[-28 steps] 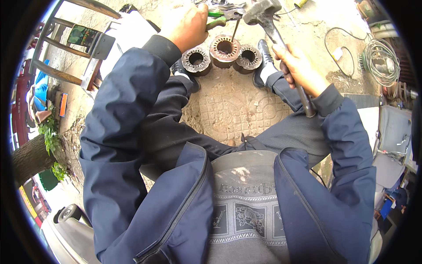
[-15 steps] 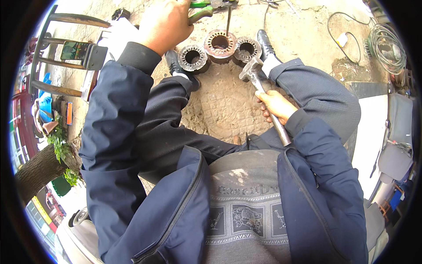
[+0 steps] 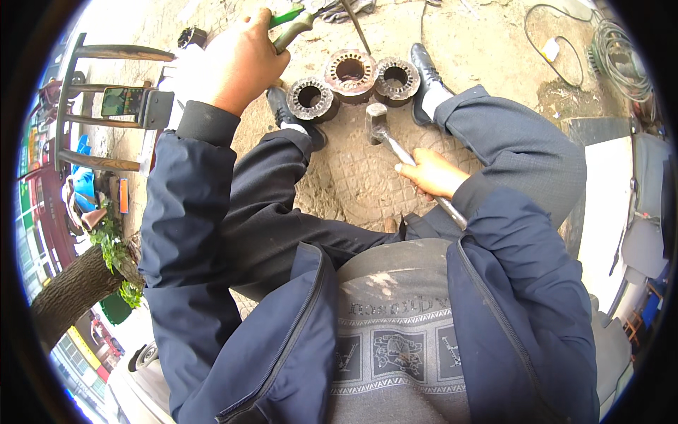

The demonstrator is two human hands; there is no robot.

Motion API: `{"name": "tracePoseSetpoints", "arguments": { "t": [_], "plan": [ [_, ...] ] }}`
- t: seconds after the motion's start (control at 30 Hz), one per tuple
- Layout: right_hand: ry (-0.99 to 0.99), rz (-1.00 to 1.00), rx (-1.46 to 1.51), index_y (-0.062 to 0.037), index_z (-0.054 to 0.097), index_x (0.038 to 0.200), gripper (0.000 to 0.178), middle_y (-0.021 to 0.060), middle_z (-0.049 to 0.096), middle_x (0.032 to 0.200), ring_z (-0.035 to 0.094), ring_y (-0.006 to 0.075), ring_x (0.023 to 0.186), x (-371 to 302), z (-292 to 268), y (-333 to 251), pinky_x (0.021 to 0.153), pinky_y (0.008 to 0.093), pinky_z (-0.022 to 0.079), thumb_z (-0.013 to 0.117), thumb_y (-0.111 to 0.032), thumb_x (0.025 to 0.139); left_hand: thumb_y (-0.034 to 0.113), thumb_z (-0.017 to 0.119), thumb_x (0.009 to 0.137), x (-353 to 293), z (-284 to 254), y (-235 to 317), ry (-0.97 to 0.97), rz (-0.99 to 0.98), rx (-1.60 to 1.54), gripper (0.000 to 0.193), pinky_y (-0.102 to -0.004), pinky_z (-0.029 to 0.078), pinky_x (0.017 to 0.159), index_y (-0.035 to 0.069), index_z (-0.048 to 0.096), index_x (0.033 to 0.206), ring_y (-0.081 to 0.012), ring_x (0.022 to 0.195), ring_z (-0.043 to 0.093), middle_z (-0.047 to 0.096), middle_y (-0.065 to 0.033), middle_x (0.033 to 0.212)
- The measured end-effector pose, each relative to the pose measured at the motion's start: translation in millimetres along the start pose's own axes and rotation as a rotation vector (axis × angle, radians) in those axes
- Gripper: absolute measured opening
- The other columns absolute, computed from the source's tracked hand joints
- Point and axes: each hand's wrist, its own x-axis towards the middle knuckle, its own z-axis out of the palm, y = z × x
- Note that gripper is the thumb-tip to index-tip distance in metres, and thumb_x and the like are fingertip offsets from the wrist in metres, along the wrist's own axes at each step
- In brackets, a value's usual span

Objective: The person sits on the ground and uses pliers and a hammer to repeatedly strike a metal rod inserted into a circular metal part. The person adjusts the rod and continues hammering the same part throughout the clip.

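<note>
My left hand [image 3: 236, 60] is closed around green-handled pliers [image 3: 295, 27], whose jaws run toward the top edge. A dark metal rod [image 3: 355, 25] slants down near the jaws to the far rim of the middle stator core [image 3: 351, 74]; whether the pliers grip it I cannot tell. My right hand [image 3: 434, 173] grips a hammer [image 3: 397, 150] by its metal handle, the head just in front of the cores, over the ground. Two smaller slotted cores, a left one [image 3: 311, 99] and a right one [image 3: 396, 81], flank the rusty middle one between my shoes.
A wooden-slatted rack or chair [image 3: 116, 51] stands on the left with a phone [image 3: 121, 102] on it. A coiled cable [image 3: 621, 60] lies at the far right. A dark cloth [image 3: 346, 10] is on the ground at the top. A tree trunk [image 3: 74, 286] is at lower left.
My left hand has shifted left and slightly down with the pliers. The rod now leans more to the left. My right hand has swung the hammer head left, toward the front of the cores.
</note>
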Motion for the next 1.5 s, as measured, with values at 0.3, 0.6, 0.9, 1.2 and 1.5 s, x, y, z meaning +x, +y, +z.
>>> {"name": "tracePoseSetpoints", "arguments": {
  "t": [0.3, 0.6, 0.9, 1.2, 1.5],
  "plan": [
    [0.046, -0.005, 0.034, 0.0123, 0.061, 0.095, 0.048, 0.0125, 0.061, 0.069, 0.061, 0.0218, 0.051, 1.7, -1.4, 1.8, 0.044, 0.0372, 0.051, 0.066, -0.035, 0.100, 0.024, 0.077, 0.082, -1.3, 11.2, -7.0, 0.010, -0.008, 0.061, 0.046, -0.0457, 0.060, 0.076, 0.003, 0.067, 0.121, -0.0402, 0.082, 0.074, 0.074, -0.0227, 0.090],
    [0.050, 0.016, 0.026, 0.0117, 0.059, 0.098, 0.050, 0.0127, 0.061, 0.070, 0.062, 0.0213, 0.052, 2.7, -3.4, 3.4, 0.045, 0.0371, 0.052, 0.066, -0.038, 0.100, 0.022, 0.075, 0.082, 1.2, 20.9, -6.9, 0.010, 0.007, 0.042, 0.045, -0.0472, 0.059, 0.076, 0.001, 0.066, 0.121, -0.0421, 0.083, 0.073, 0.073, -0.0241, 0.087],
    [0.044, 0.017, 0.070, 0.0079, 0.058, 0.101, 0.049, 0.0094, 0.061, 0.074, 0.060, 0.0169, 0.054, -13.7, -14.3, -15.1, 0.044, 0.0336, 0.051, 0.067, -0.040, 0.100, 0.020, 0.074, 0.083, 3.6, 15.7, -2.7, 0.006, 0.046, 0.068, 0.035, -0.0495, 0.059, 0.075, 0.001, 0.065, 0.112, -0.0433, 0.083, 0.073, 0.073, -0.0248, 0.086],
    [0.317, -0.408, 0.103, -0.0029, 0.057, 0.108, 0.037, -0.0028, 0.052, 0.073, 0.049, 0.0027, 0.052, -106.2, -104.1, -124.6, 0.043, 0.0203, 0.042, 0.063, -0.039, 0.105, 0.041, 0.069, 0.096, 7.3, -16.6, 22.6, -0.075, -0.051, -0.014, 0.038, -0.0468, 0.051, 0.053, 0.003, 0.071, 0.100, -0.0353, 0.052, 0.064, 0.064, -0.0167, 0.059],
    [0.529, -0.677, -0.117, -0.0092, 0.055, 0.145, 0.044, -0.0032, 0.047, 0.068, 0.045, 0.0039, 0.047, -107.7, -115.7, -169.3, 0.041, 0.0215, 0.039, 0.060, -0.033, 0.108, 0.051, 0.066, 0.098, 0.8, -10.3, 42.1, 0.112, 0.026, 0.178, 0.051, -0.0466, 0.050, 0.052, 0.000, 0.069, 0.097, -0.0362, 0.054, 0.064, 0.066, -0.0196, 0.064]
  ]
}}
